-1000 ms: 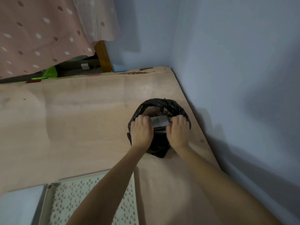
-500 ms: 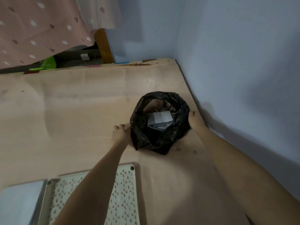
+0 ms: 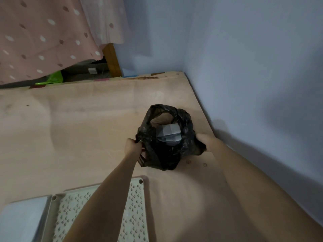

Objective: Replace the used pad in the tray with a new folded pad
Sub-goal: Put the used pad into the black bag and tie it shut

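A black plastic bag [image 3: 166, 154] stands open on the wooden floor near the right wall. Inside it lies a folded grey-white pad [image 3: 168, 134]. My left hand [image 3: 132, 145] grips the bag's left edge. My right hand [image 3: 205, 139] holds the bag's right side, its fingers partly hidden behind the plastic. At the bottom left sits a pale perforated tray [image 3: 134, 206], partly covered by my left forearm. A flat light pad or sheet [image 3: 21, 219] lies just left of the tray.
The blue wall [image 3: 253, 84] runs along the right side of the floor. A pink dotted curtain [image 3: 43, 37] hangs at the top left, with a wooden post [image 3: 111, 60] and a green object [image 3: 54, 78] beneath it.
Both hands let go of the folded pad, which dropped into the bag. They then moved apart to the bag's left and right edges and took hold of them.
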`<state>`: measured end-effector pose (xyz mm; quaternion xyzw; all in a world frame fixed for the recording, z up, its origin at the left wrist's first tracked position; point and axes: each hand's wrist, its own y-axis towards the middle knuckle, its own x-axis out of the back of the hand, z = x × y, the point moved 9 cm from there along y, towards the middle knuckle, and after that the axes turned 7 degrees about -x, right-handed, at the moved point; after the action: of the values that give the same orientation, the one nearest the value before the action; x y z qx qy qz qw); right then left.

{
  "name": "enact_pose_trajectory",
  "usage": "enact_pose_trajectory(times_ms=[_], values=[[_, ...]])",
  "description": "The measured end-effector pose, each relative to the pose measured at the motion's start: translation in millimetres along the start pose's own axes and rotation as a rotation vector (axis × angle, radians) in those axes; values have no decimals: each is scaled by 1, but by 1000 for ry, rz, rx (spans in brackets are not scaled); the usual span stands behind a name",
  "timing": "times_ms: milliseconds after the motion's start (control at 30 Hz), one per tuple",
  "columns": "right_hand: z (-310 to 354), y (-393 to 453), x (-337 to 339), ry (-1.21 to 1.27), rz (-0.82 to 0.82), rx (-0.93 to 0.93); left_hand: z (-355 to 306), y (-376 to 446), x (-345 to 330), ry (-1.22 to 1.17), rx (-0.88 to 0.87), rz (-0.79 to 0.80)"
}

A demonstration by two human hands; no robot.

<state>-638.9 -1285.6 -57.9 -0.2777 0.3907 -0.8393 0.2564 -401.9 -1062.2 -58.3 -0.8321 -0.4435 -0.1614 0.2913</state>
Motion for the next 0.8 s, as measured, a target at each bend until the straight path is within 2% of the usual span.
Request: enact_pose_trajectory(times_ms=[67, 167, 267, 367, 467, 533, 633, 800], values=[[8, -15, 11, 9, -41, 72, -3, -3, 16, -78, 8, -63], [25, -31, 46, 78, -236, 260, -15, -11, 30, -222, -6, -59], [39, -59, 71, 86, -408, 426, -40, -20, 40, -241, -96, -35], [57, -93, 79, 75, -482, 587, -73, -36, 45, -315, -168, -10], [70, -128, 87, 163, -560, 692, -114, -54, 58, -373, -272, -68], [82, -152, 91, 280, -577, 749, -142, -65, 67, -409, -349, -90], [114, -194, 89, 295, -582, 902, -184, -83, 76, -424, -458, -74], [149, -244, 70, 391, -356, 1049, -232, -108, 88, -387, -625, -83]])
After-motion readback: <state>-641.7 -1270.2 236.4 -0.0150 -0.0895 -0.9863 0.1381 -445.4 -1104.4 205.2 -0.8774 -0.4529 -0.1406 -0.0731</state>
